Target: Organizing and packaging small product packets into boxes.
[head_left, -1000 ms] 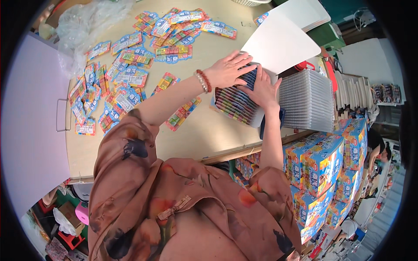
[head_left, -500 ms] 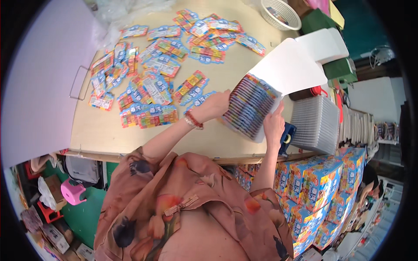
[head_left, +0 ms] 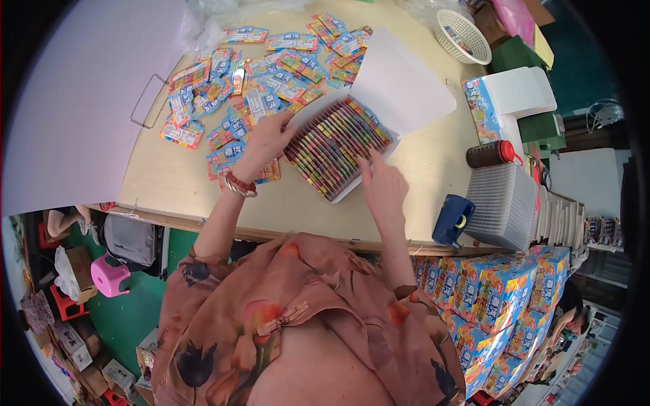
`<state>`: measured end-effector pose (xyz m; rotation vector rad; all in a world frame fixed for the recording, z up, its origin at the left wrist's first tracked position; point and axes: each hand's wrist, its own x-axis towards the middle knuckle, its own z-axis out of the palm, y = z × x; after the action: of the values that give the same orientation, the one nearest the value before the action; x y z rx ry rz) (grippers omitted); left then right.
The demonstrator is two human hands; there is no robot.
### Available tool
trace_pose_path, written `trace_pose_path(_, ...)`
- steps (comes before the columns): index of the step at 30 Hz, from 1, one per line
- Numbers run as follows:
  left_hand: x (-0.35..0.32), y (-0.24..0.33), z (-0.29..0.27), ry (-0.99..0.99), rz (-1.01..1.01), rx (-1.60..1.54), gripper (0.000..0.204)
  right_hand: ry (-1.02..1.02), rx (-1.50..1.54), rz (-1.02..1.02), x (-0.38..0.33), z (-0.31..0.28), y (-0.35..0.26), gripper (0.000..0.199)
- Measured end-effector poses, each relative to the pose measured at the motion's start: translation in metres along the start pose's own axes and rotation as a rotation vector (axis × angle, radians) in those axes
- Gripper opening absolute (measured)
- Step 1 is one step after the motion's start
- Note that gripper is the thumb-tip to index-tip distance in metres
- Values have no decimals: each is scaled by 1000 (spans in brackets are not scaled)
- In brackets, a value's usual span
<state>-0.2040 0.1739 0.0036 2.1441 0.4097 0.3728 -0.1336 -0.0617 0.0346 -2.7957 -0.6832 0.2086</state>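
Note:
A white-lined box (head_left: 348, 191) lies tilted on the table with its white lid flap (head_left: 409, 84) raised at the far side. Tightly packed rows of thin colourful blister-card packets (head_left: 333, 145) fill it. My left hand (head_left: 265, 141) is closed on the box's left side, its fingertips at the rim. Over the right end of the rows, my right hand (head_left: 384, 189) has its fingers partly stretched, the tips at the packets' edges; it appears to hold nothing. Loose blue, red and yellow blister packets (head_left: 283, 88) are scattered to the left of and behind the box.
At the right are a blue tape dispenser (head_left: 452, 220), a stack of clear plastic trays (head_left: 502, 203) and a red-capped dark bottle (head_left: 489, 154). A white basket (head_left: 466, 37) stands far right. Stacked printed boxes (head_left: 497, 298) stand below the table's right edge. A white panel (head_left: 88, 101) borders the left.
The box has shifted left and turned, so the packet rows now face up more. My right hand has left the box's right wall for the packets; my left hand moved left with the box.

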Motion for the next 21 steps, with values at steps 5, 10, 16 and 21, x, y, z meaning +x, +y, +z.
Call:
trace_pose_path(5, -21, -4, 15, 120, -8, 167, 31, 393, -39, -618, 79, -4, -17, 36)
trace_pose_path(10, -32, -10, 28, 53, 163, 221, 52, 222, -252, -1092, 168, 2, -20, 19)
trace_pose_path(16, -44, 1, 17, -127, 245, 577, 67, 179, -571, -1312, 178, 5, -8, 7)
trace_pose_path(21, -43, -6, 18, -175, 317, 551, 55, 254, -708, -1406, 178, 9, -9, 7)
